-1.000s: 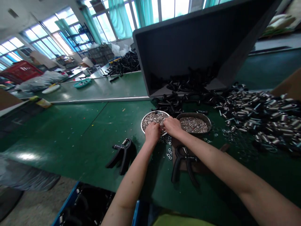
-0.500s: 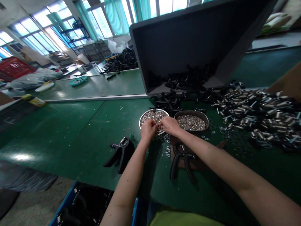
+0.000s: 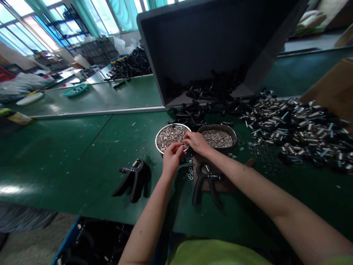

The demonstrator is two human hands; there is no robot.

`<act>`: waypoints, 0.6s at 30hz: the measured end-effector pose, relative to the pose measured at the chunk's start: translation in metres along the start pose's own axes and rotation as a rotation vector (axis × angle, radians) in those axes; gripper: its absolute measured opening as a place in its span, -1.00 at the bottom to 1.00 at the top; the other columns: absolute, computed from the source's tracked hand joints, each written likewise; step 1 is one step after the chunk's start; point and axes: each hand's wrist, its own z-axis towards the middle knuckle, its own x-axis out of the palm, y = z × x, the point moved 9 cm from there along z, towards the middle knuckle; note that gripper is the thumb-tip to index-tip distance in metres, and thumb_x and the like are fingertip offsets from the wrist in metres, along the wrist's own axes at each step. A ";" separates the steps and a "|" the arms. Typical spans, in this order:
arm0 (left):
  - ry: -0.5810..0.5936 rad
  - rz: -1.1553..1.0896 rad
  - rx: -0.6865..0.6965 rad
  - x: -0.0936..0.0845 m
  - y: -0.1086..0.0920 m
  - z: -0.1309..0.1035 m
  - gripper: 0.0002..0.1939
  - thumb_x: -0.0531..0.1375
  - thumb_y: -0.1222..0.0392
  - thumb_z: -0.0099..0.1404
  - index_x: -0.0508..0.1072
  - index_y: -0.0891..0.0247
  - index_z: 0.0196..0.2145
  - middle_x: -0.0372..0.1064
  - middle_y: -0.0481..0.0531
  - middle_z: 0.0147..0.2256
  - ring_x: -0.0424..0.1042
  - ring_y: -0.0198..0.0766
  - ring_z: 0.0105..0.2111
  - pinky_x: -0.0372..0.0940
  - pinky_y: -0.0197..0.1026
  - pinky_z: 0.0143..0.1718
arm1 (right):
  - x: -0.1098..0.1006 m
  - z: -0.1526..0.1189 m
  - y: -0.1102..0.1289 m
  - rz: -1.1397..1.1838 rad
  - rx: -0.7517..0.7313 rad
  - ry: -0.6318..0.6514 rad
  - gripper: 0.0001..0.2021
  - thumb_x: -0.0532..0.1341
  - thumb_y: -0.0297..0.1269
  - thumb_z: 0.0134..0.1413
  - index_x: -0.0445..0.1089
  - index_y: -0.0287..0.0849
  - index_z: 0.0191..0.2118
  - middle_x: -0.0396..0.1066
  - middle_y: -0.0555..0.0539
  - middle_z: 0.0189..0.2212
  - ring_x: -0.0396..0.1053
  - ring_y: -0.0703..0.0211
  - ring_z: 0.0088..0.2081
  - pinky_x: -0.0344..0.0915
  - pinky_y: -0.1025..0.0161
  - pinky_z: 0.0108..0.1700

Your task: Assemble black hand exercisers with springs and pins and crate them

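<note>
My left hand [image 3: 172, 156] is closed in a pinch at the front right rim of a round dish [image 3: 168, 136] full of small metal pins. Close beside it, fingertips nearly meeting, my right hand [image 3: 196, 142] is pinched too. What either one holds is too small to make out. An oval tin [image 3: 219, 138] of tiny metal parts stands right of the dish. Loose washers [image 3: 190, 173] lie in front. Below my right forearm a black hand grip with a spring [image 3: 206, 182] rests partly on a brown board [image 3: 228, 182]. Another black hand grip [image 3: 134, 180] stands left of my left forearm.
A large grey bin [image 3: 220, 51] lies tipped at the back, with black handles [image 3: 193, 114] spilling out. Springs and bolts [image 3: 298, 129] are heaped at the right. A blue crate [image 3: 66, 235] of black grips sits below the table's front edge.
The view has shifted a little to the right. Both hands have drawn back from over the middle of the dish to its front right rim, still close together.
</note>
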 end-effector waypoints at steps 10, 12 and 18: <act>0.135 0.367 0.076 0.034 0.023 -0.062 -0.86 0.27 0.14 0.13 0.47 0.26 -0.46 0.39 -0.05 -0.45 0.34 -0.30 -0.37 0.18 -0.27 -0.31 | -0.024 -0.081 -0.050 0.340 0.147 0.028 -0.76 0.15 -0.14 0.06 0.40 -0.21 -0.43 0.32 0.06 -0.67 0.26 0.29 -0.64 0.16 0.34 -0.56; 0.124 0.486 0.140 0.041 0.023 -0.067 -0.88 0.29 0.18 0.11 0.47 0.25 -0.50 0.34 -0.06 -0.46 0.31 -0.29 -0.35 0.16 -0.26 -0.29 | -0.016 -0.102 -0.060 0.381 0.156 0.087 -0.77 0.12 -0.17 0.07 0.40 -0.21 -0.42 0.30 0.07 -0.69 0.26 0.29 -0.66 0.16 0.35 -0.61; 0.123 0.582 0.183 0.051 0.026 -0.070 -0.88 0.27 0.22 0.16 0.44 0.27 -0.49 0.29 -0.07 -0.46 0.29 -0.31 -0.35 0.16 -0.28 -0.29 | -0.002 -0.114 -0.062 0.355 0.112 0.068 -0.90 0.08 -0.30 0.10 0.28 -0.15 -0.26 0.38 0.07 -0.55 0.37 0.27 -0.54 0.26 0.35 -0.49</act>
